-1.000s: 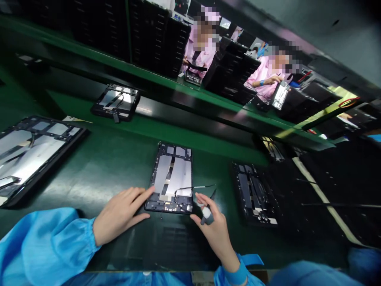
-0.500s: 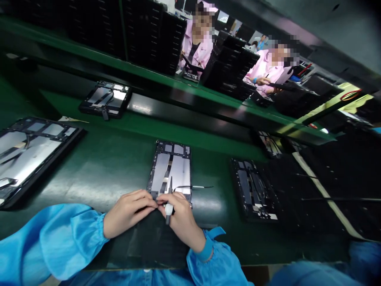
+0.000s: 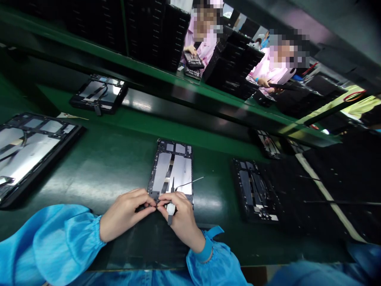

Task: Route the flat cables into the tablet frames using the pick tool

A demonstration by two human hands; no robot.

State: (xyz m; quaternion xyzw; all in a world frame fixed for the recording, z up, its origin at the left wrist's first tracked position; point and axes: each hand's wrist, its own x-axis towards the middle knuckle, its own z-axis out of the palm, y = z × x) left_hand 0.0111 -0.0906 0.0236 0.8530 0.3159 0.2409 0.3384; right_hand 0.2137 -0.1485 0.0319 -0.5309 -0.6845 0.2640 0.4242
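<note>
In front of me an opened tablet (image 3: 185, 169) lies on the green bench, its silvery inside facing up and a dark ribbon running down its middle. My left hand (image 3: 126, 212) is closed in a pinch at the tablet's near edge; whatever sits between its fingertips is too small to make out. Right beside it, my right hand (image 3: 182, 217) holds tweezers (image 3: 171, 209) with a white band, their dark tip pointing away over the tablet. The thumb and forefinger of that hand also pinch close to the left fingertips. A thin cable (image 3: 195, 181) sticks out past the tablet's right side.
More opened tablets lie at the left (image 3: 38, 147), the back left (image 3: 101, 93) and the right (image 3: 253, 190). Dark padded material (image 3: 315, 190) covers the right side. Behind a raised green ledge (image 3: 166, 77), people in pink work among black stacks (image 3: 232, 59).
The thin cable's free end has swung upward. My left hand has shifted slightly, its thumb now straighter at the pinch. Across the ledge, a co-worker's hand now rests on a device.
</note>
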